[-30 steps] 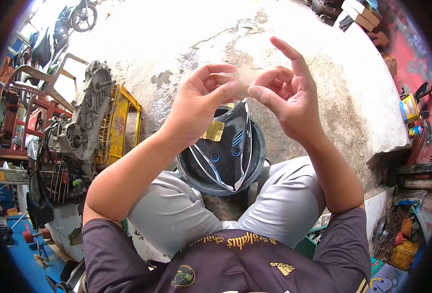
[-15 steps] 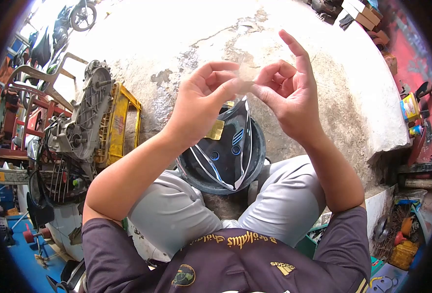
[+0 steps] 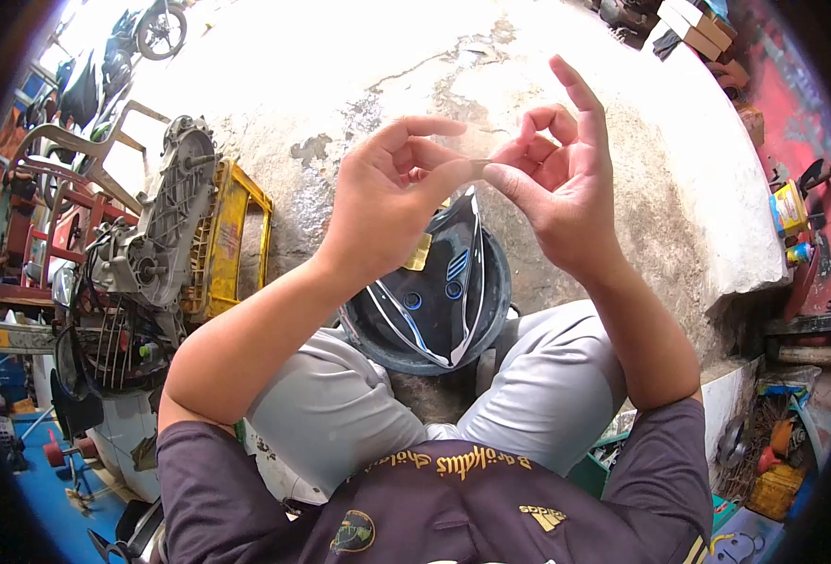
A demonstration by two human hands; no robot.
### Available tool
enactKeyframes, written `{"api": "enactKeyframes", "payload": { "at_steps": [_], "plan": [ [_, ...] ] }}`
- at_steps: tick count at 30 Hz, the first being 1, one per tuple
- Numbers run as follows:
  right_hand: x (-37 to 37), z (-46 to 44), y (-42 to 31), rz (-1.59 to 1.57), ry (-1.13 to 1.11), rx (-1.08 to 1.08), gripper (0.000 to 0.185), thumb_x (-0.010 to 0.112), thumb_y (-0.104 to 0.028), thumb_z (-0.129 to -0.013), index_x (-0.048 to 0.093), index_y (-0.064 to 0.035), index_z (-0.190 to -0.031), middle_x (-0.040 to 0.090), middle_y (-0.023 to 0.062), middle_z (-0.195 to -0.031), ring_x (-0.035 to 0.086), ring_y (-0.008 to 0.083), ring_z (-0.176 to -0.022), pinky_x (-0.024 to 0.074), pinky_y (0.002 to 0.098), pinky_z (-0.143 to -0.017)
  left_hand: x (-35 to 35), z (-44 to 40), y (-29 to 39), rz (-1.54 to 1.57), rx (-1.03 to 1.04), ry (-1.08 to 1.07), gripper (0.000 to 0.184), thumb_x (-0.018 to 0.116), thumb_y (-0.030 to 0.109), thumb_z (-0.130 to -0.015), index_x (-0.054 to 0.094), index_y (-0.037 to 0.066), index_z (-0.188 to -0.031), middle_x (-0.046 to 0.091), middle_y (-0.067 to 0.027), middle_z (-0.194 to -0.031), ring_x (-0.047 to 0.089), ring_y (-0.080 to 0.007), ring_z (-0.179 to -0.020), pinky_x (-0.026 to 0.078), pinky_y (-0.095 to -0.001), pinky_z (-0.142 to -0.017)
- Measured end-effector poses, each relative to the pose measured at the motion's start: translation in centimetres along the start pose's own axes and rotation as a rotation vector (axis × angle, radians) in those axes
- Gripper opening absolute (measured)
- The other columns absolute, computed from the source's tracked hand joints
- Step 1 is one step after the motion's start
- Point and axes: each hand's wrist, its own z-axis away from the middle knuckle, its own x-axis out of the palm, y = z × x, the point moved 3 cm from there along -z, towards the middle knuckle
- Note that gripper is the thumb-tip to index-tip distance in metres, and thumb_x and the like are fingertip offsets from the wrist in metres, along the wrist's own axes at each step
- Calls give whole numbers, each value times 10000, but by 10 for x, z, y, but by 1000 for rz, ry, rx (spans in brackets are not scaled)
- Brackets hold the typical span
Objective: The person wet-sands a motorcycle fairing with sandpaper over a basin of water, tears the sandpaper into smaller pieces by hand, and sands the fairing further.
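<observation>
Between the two hands, above the bucket, there is a thin, small piece (image 3: pixel 479 163), too pale and small to name. My left hand (image 3: pixel 392 193) pinches its left end with thumb and finger. At its right end, my right hand (image 3: pixel 561 183) is closed thumb to finger, with the index finger raised. Below them a black motorcycle-like panel (image 3: pixel 434 305) with white and blue stripes and two round blue-ringed holes rests in a dark round bucket (image 3: pixel 502 291). A gold-yellow patch (image 3: pixel 419 252) lies on the panel, partly hidden by my left hand.
To the left stand a metal engine case (image 3: pixel 176 207), a yellow crate (image 3: pixel 237 240) and a chair (image 3: pixel 110 150). On the right are a pale concrete ledge (image 3: pixel 753 226), a yellow container (image 3: pixel 788 209) and a box of wires and parts (image 3: pixel 772 461). A motorcycle wheel (image 3: pixel 162 33) shows at the upper left.
My left hand has turned slightly and shifted a little, covering more of the gold patch. The raised index finger of my right hand has moved up and to the right.
</observation>
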Motion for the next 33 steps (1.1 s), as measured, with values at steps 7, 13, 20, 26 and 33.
{"api": "enactKeyframes", "payload": {
  "at_steps": [7, 13, 20, 26, 33],
  "plan": [
    [1, -1, -4, -33, 40, -9, 959, 693, 186, -864, 256, -137, -1654, 519, 70, -1100, 660, 130, -977, 589, 296, -938, 4, 1, 4, 57, -17, 59, 490, 772, 15, -969, 577, -2, -1418, 764, -97, -1033, 710, -112, -981, 564, -255, -915],
    [-2, 2, 4, 179, 153, 56, 630, 759, 36, -910, 522, -54, -1487, 621, 62, -1047, 672, 129, -940, 568, 276, -844, -5, -4, 2, -1, 36, 191, 487, 778, 20, -959, 574, 4, -1401, 761, -104, -1022, 705, -105, -954, 562, -255, -886],
    [10, 11, -1, 196, 85, 334, 207, 745, -175, -996, 795, 15, -1062, 773, 52, -894, 686, 91, -832, 545, 268, -772, -8, -4, -1, -223, 262, 244, 446, 782, 17, -946, 606, 19, -1356, 758, -87, -1012, 691, -100, -911, 545, -273, -818],
    [9, 7, 3, -266, 97, 411, 214, 724, -166, -1026, 777, 26, -1105, 776, 88, -988, 706, 122, -924, 563, 290, -857, 0, 3, 19, -771, 930, 234, 471, 856, 4, -837, 696, 57, -1277, 812, -42, -960, 704, -203, -936, 548, -362, -871],
    [0, 5, 9, -361, 153, 452, 225, 701, -140, -1036, 721, 58, -1141, 755, 123, -1029, 725, 181, -964, 592, 335, -900, -1, 5, 18, -841, 971, 183, 505, 877, -2, -795, 710, 61, -1268, 819, -27, -945, 700, -236, -960, 545, -371, -885]
  ]
}}
